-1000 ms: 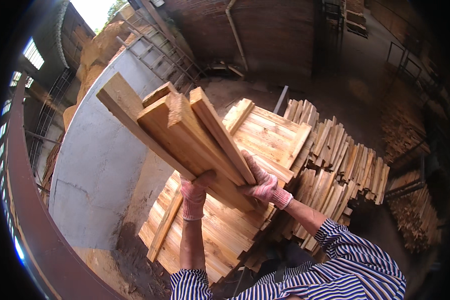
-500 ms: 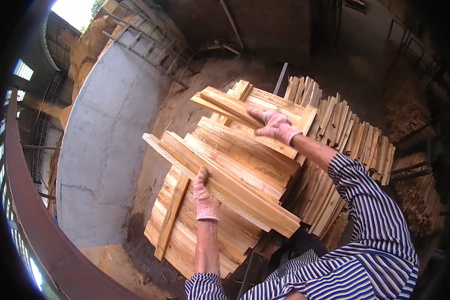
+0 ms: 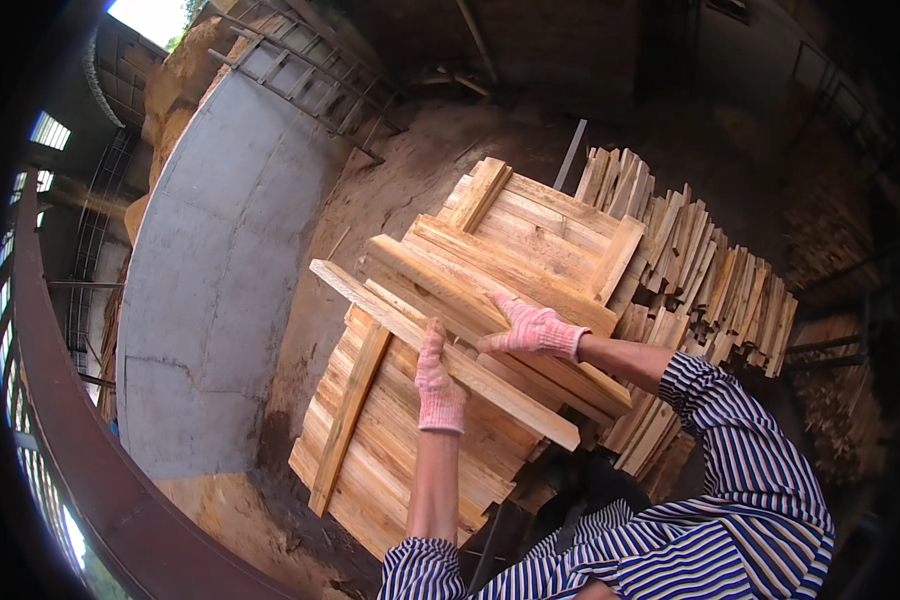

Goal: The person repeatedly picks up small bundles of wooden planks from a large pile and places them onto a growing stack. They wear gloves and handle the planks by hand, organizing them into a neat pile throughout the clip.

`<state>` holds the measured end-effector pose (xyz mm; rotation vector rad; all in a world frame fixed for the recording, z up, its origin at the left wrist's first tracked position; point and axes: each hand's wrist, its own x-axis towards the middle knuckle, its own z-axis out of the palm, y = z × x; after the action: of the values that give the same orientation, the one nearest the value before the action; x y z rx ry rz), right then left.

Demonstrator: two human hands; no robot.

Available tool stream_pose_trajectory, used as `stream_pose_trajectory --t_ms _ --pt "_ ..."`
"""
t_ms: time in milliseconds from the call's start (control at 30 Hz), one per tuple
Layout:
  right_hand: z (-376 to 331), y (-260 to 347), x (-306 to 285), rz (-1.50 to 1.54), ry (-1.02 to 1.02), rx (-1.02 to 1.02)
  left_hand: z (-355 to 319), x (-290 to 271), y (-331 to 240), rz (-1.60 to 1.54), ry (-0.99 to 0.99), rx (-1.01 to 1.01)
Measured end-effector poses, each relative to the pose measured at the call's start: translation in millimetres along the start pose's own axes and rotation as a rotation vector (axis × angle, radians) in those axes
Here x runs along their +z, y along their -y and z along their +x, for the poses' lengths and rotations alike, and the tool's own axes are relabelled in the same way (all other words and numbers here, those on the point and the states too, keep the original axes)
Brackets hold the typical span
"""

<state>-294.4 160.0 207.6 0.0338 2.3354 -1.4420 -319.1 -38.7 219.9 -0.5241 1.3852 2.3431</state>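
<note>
Planks point(image 3: 490, 300) now lie flat atop the stack point(image 3: 410, 460), no longer raised overhead as a sec. ago. L hand point(image 3: 438, 385) rests open on front plank; R hand point(image 3: 532, 330) lies flat on planks just behind. Load looks set down. Grey slab point(image 3: 220, 290) left of stack.

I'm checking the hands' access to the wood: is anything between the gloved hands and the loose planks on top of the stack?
Nothing visible. The left hand and the right hand both lie directly on the loose planks, which rest across the top of the plank stack.
</note>
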Motion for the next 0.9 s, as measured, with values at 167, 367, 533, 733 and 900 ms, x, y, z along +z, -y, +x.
stream_pose_trajectory --t_ms 167,367,533,733,900 --pt "13 50 45 0.080 0.081 -0.149 65 -154 -8 -0.289 0.222 -0.077" --pt "34 -1 -23 -0.134 -0.041 0.032 75 -61 45 -0.251 0.131 -0.108" --pt "106 -14 -103 -0.354 -0.260 -0.077 67 -71 43 -0.222 0.158 -0.098" --pt "124 -56 -62 -0.500 -0.246 -0.077 56 -21 43 -0.176 0.015 -0.077" --pt "71 15 -24 -0.203 0.031 -0.127 68 -33 17 -0.003 -0.002 0.086"
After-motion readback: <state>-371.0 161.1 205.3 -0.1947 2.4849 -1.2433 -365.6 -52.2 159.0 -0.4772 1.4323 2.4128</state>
